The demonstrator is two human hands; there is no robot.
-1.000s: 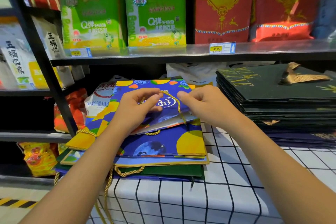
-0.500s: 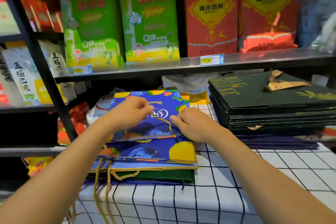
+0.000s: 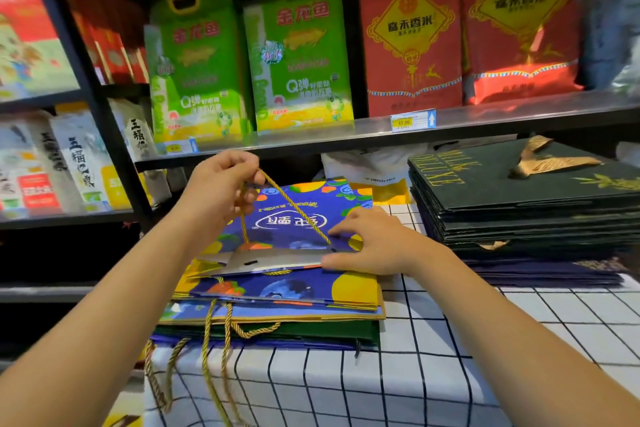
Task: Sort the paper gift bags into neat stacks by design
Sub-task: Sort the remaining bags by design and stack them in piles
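A blue gift bag with fruit prints (image 3: pixel 294 218) lies flat on top of a pile of matching blue bags (image 3: pixel 287 291), with a dark green bag underneath. My left hand (image 3: pixel 221 184) pinches the top bag's gold rope handle (image 3: pixel 291 204) and holds it raised and taut. My right hand (image 3: pixel 370 243) grips the near right edge of that same bag, fingers on top and thumb under its open mouth. To the right stands a tidy stack of dark green bags (image 3: pixel 519 204) with gold lettering.
The bags rest on a white tablecloth with a black grid (image 3: pixel 450 357). A metal shelf (image 3: pixel 346 135) with green and red rice packs hangs just above the piles. A black shelf post (image 3: pixel 114 156) stands at the left. Gold rope handles (image 3: pixel 214 357) dangle over the table's front edge.
My left hand has lifted up and to the left, pulling the gold rope handle taut. My right hand has slid down to the bag's near right edge.
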